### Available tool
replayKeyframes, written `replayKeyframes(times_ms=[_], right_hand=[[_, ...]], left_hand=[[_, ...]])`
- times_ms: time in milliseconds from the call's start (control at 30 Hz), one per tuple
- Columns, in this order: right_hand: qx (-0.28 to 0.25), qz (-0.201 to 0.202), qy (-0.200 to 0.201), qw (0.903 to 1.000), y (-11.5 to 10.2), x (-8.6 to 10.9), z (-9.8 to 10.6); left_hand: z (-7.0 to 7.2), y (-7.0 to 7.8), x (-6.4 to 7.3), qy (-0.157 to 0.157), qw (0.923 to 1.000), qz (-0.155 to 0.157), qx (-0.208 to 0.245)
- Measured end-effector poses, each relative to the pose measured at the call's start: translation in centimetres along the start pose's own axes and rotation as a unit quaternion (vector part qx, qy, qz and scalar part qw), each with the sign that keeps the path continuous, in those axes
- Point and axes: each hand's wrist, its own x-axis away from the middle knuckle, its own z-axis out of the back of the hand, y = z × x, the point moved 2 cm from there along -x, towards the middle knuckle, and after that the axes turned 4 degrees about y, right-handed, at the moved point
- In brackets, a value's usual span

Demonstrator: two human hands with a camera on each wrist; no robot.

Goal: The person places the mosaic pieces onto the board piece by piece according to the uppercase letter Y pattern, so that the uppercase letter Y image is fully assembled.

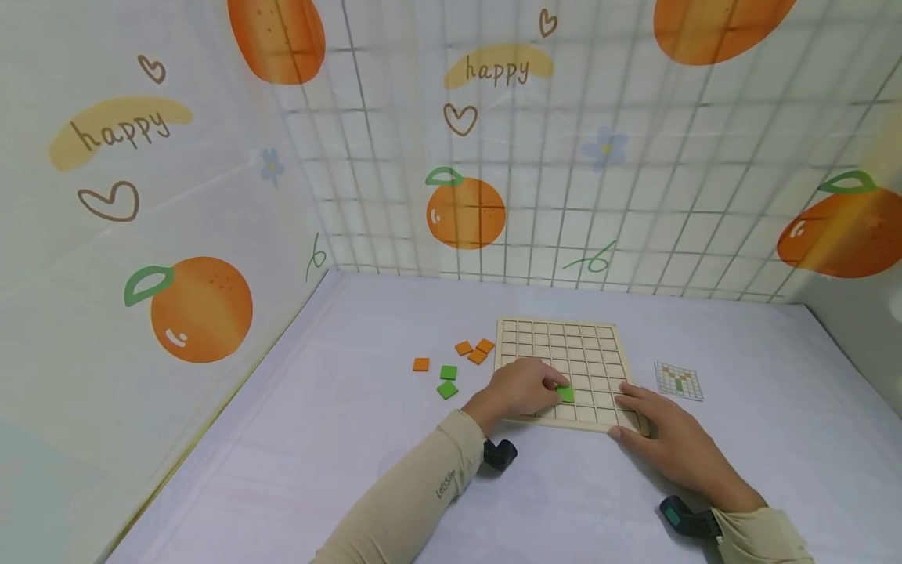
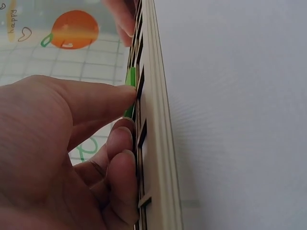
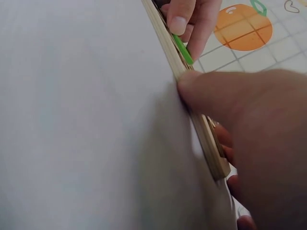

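On the pale tabletop point(image 1: 578, 493), the right hand point(image 1: 669, 440) rests, thumb spread from fingers, at a wooden grid board point(image 1: 595, 368); the left hand point(image 1: 523, 388) pinches a green tile point(image 1: 567, 395) upon it; beyond rises an orange-patterned backdrop point(image 1: 535, 180)

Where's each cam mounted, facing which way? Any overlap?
On head: faces forward and down at the board and loose tiles; shows left grip, right grip and sleeves.
On left wrist: faces along the board's edge at the left grip pinching a green tile; right grip's fingers show beyond.
On right wrist: faces the right grip at the board's corner; left grip's fingers show beyond.
Both wrist views share that tile and the board's edge.
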Motion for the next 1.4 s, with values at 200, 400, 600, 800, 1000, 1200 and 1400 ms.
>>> replayKeyframes(times_ms=[200, 400, 600, 800, 1000, 1200, 1400], right_hand=[[0.002, 0.0, 0.002, 1.0, -0.06, 0.09, 0.06], [0.003, 0.008, 0.006, 0.9999, -0.28, 0.13, 0.27], [0.008, 0.016, 0.012, 0.9998, -0.21, 0.16, 0.31], [0.007, 0.017, 0.013, 0.9997, -0.09, 0.07, 0.16], [0.004, 0.013, 0.01, 0.9999, -0.11, 0.08, 0.11], [-0.002, 0.009, 0.009, 0.9999, -0.17, 0.14, 0.22], [-0.002, 0.004, 0.007, 1.0, -0.21, 0.11, 0.15]], left_hand=[[-0.28, 0.13, -0.26, 0.001, 0.9998, 0.001, -0.02], [-0.22, 0.09, -0.3, -0.003, 1.0, 0.0, -0.006], [-0.09, 0.04, -0.24, -0.007, 0.9997, -0.017, 0.013], [-0.12, -0.23, -0.19, -0.005, 0.9993, -0.034, 0.017], [-0.19, -0.46, -0.21, 0.004, 0.9988, -0.046, 0.017], [-0.17, -0.47, -0.14, 0.016, 0.9988, -0.038, 0.025], [-0.15, -0.47, -0.1, 0.019, 0.9988, -0.038, 0.022]])
